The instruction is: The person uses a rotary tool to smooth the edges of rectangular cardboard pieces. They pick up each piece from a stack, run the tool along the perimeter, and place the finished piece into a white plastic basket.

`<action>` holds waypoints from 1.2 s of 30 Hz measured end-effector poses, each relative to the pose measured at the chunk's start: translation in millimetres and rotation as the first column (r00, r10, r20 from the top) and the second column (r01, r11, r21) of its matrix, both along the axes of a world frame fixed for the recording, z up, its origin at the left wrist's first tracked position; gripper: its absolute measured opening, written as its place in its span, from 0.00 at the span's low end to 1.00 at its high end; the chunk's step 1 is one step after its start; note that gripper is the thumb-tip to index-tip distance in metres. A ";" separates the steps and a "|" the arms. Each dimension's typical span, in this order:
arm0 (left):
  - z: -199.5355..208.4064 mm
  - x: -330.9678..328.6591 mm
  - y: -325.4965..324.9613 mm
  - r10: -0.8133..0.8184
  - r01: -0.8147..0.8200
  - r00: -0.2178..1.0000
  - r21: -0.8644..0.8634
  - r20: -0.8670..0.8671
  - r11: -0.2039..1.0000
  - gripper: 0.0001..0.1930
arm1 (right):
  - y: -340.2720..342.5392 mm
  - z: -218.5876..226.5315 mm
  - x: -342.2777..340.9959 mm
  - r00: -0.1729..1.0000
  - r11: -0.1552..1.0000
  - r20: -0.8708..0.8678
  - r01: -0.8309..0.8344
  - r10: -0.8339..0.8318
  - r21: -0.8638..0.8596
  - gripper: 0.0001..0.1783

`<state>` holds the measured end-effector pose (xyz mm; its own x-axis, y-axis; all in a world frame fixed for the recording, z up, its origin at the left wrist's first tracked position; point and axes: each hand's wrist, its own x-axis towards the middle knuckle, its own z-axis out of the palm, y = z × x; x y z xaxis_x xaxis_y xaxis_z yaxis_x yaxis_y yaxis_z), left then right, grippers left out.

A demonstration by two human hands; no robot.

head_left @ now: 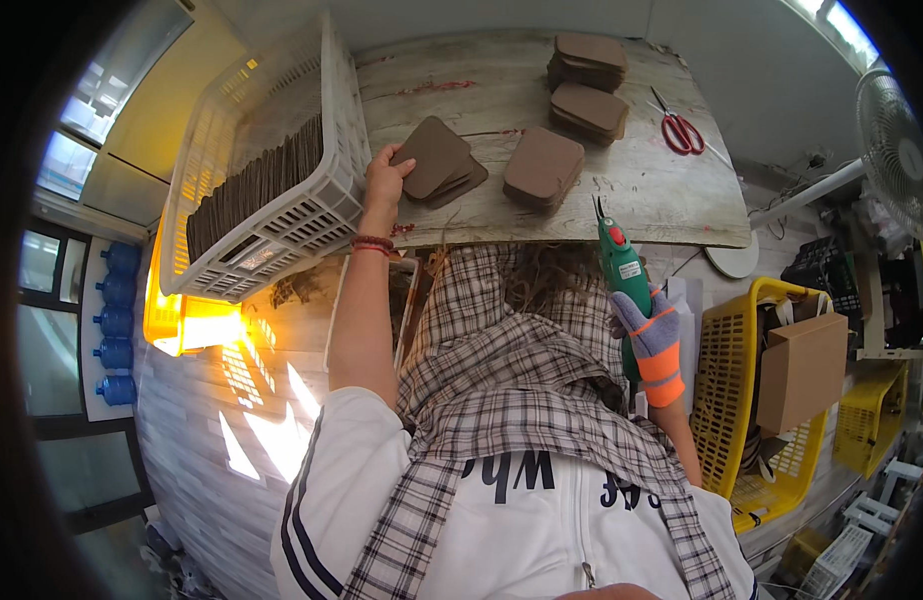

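Observation:
At the left side of the table, my bare left hand (384, 182) is closed on the edge of a few brown rounded-square pads (434, 157). The pads are fanned out, and their lower edges are at the tabletop. My right hand (656, 345), in a grey and orange glove, grips a green power tool (622, 264) with a red switch and thin dark pointed prongs. Its tip points up at the table's front edge, apart from the pads. A stack of similar pads (544, 165) lies between my hands.
Two more pad stacks (588, 110) stand farther back on the wooden table (462, 80). Red-handled scissors (682, 134) lie at the right. A white crate (312, 215) full of upright pads stands at the left. A yellow basket (727, 385) with a cardboard box (804, 372) is on my right.

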<state>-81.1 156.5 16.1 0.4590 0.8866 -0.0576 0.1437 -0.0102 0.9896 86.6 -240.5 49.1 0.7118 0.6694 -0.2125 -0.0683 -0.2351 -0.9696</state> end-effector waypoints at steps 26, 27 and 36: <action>6.0 119.0 -144.9 -0.001 0.020 1.000 0.712 -0.027 0.702 0.18 | -8.2 -29.0 9.5 0.990 0.994 -0.087 0.109 -0.108 0.000 0.23; 7.6 119.5 -146.5 -0.100 0.036 0.992 0.592 0.076 0.805 0.16 | -7.6 -29.1 9.7 0.989 0.993 -0.101 0.114 -0.112 0.011 0.23; 50.8 130.4 -180.9 0.247 0.370 0.510 -0.469 0.824 0.802 0.14 | 10.9 14.2 2.4 0.990 0.980 -0.100 0.116 -0.101 0.161 0.21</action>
<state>49.3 -24.4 66.9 0.6068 0.7929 -0.0562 -0.6991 0.5660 0.4369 89.0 -229.7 63.3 0.7649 0.6207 -0.1722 -0.1742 -0.0581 -0.9830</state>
